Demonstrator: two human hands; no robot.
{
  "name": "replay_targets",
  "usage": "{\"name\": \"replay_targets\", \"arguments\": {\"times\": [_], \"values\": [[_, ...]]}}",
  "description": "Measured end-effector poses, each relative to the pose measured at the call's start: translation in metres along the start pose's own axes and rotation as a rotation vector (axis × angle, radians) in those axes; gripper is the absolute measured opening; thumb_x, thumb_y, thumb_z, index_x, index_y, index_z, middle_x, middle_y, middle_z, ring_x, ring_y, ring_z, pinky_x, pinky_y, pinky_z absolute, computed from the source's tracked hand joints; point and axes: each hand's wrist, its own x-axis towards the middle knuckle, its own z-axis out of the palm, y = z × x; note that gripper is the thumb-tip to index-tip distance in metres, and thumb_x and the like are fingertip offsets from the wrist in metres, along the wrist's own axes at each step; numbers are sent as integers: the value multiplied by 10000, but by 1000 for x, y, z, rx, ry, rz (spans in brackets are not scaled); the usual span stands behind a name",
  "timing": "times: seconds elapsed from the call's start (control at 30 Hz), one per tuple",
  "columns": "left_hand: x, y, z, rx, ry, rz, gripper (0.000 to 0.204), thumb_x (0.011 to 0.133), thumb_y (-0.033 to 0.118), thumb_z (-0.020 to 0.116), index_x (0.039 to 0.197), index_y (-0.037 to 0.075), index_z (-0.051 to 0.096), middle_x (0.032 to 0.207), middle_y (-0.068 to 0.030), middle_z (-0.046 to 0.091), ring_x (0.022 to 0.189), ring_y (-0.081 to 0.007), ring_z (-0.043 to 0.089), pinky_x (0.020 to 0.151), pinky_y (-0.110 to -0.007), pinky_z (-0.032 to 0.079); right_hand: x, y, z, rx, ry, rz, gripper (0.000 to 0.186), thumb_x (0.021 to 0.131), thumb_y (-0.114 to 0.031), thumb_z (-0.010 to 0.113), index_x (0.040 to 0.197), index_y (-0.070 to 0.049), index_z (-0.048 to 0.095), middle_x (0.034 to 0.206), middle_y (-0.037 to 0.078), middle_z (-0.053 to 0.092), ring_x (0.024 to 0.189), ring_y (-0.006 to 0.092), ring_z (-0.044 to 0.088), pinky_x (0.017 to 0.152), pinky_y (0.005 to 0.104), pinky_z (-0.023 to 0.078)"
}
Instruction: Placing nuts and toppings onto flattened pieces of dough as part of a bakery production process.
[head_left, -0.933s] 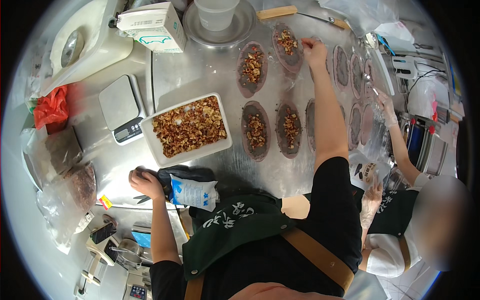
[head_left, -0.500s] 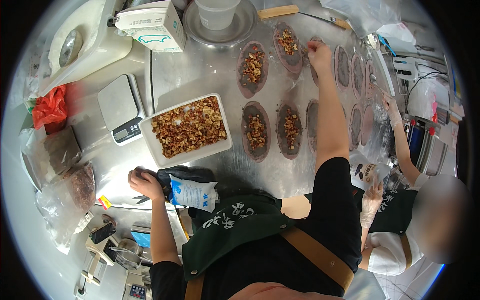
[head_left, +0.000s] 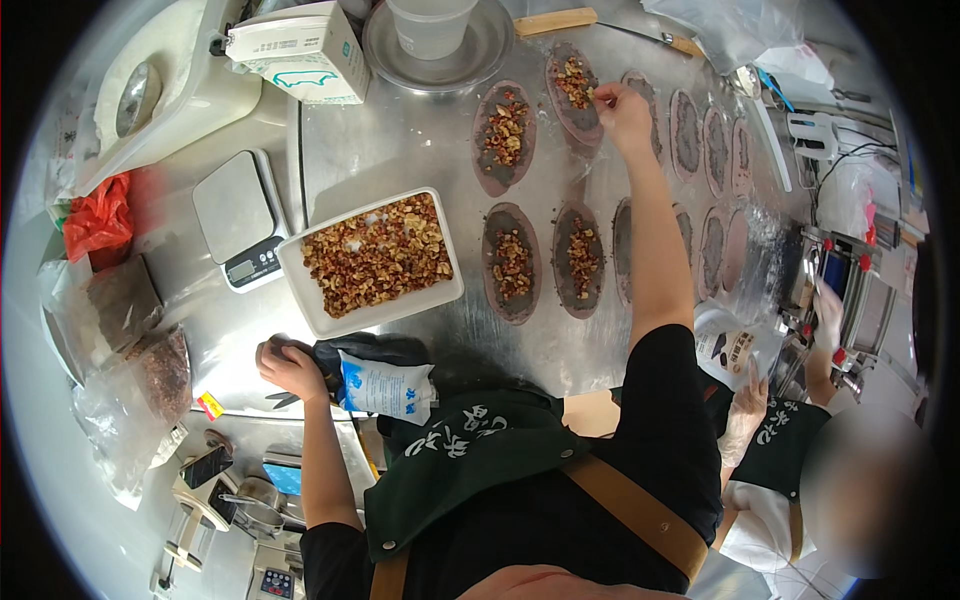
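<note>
Right hand (head_left: 622, 108) reaches far across the desk (head_left: 420, 150), fingertips pinched over a nut-topped oval (head_left: 573, 88); contents of the pinch too small to tell. More ovals (head_left: 511, 262) lie below and right of it. Left hand (head_left: 290, 366) rests clenched at the near edge, touching a dark bag (head_left: 365, 352). Nut tray (head_left: 372, 260) sits just above it, scale (head_left: 240, 222) to its left. A co-worker's gloved hand (head_left: 745, 415) works well to the right.

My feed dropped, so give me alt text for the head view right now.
The right hand reaches over a dark oval dough piece topped with chopped nuts on a steel table. The left hand rests at the table's near edge, by a white nut tray and scale.
</note>
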Motion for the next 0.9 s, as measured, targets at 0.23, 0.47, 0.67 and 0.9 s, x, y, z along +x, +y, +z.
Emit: {"name": "replay_targets", "arguments": {"times": [0.23,0.47,0.67,0.9], "values": [[-1,-1,2,7,12,15,267,769,55,469,1025,-22,475,1103,-170,484,999,-348,447,867,-458,337,-15,-26,3,-48,39,-163,153,735,-114,605,873,-114,672,836,64,646,783,262,620,685,360,486],[-2,-1,2,-8,-9,-20,263,776,55,465,1028,-20,477,1106,-173,484,1010,-349,443,872,-461,330,-26,-53,28,-254,-20,-436,102,743,-126,616,824,-142,676,826,34,574,845,236,589,683,364,492],[-1,0,1,1,3,16,265,774,48,465,1031,-19,477,1111,-168,482,1017,-349,440,877,-459,330,-22,-51,32,-270,8,-411,61,738,-128,616,789,-134,649,820,35,572,817,246,590,681,368,491],[-2,-1,1,6,-7,-5,275,775,48,469,1042,-17,473,1113,-164,481,1017,-349,439,878,-455,334,-30,-68,27,-22,-206,-397,61,722,-151,637,780,-135,630,895,57,600,848,262,598,694,363,490]]}}
